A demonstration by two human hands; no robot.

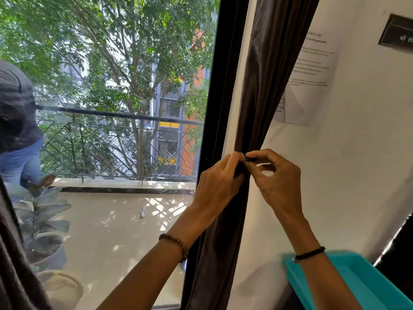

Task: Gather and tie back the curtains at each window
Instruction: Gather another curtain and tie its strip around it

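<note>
From here I see my left hand (220, 175) and right hand (274, 175) pinching a dark tie (251, 159), mostly hidden under the fingers. It sits on the gathered curtain (268, 74), just right of the window frame (223, 86). The curtain's top and hem are cut off.

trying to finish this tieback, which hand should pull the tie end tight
Probably the right hand: it pinches the dark tie at the gather, while the left hand grips the gathered curtain and seems to steady it.

We seem to be in an office or similar institutional room: a printed notice (312, 81) hangs on the white wall (357, 153) near a dark labelled plaque (399, 33), and a tall black-framed window (223, 86) faces a railed balcony (116, 115).
</note>
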